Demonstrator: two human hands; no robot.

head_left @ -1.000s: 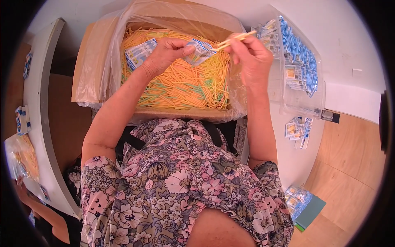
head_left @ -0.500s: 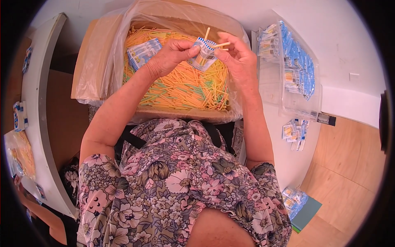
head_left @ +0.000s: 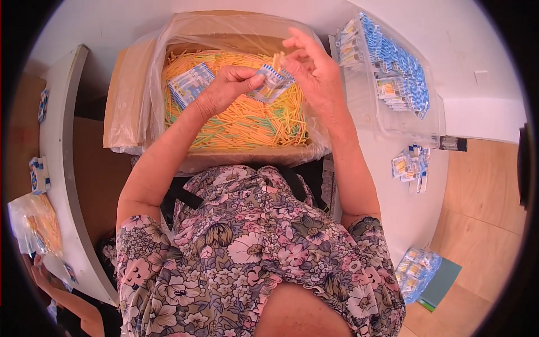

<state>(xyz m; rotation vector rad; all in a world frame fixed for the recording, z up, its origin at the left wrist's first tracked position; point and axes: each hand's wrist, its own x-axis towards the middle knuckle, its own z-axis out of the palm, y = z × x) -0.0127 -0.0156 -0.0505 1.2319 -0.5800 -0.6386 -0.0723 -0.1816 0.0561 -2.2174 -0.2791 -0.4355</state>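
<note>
My left hand (head_left: 231, 87) pinches a small clear packet (head_left: 269, 91) with a blue-and-white striped top edge, thumb over its near side. Short yellowish sticks (head_left: 278, 62) poke up from the packet's mouth. Beside that mouth is my right hand (head_left: 315, 73), its thumb close to the sticks and its other fingers raised and spread. Both hands are above a cardboard box (head_left: 224, 156) lined with clear plastic. Loose thin sticks (head_left: 236, 126) in orange, yellow and green fill it. Flat printed packets (head_left: 191, 84) lie on the sticks left of my left hand.
Right of the box stands a clear plastic bin (head_left: 393, 124) with rows of filled packets (head_left: 396, 62). More packets (head_left: 412, 164) lie on the white table (head_left: 373, 160). A bagged bundle (head_left: 416, 275) is lower right. At left, another person's arm (head_left: 67, 303) shows near a second table (head_left: 70, 185).
The sticks that splayed out of the packet's mouth now stand bunched together in it. My right hand's fingers have lifted and spread. The whole view has shifted slightly.
</note>
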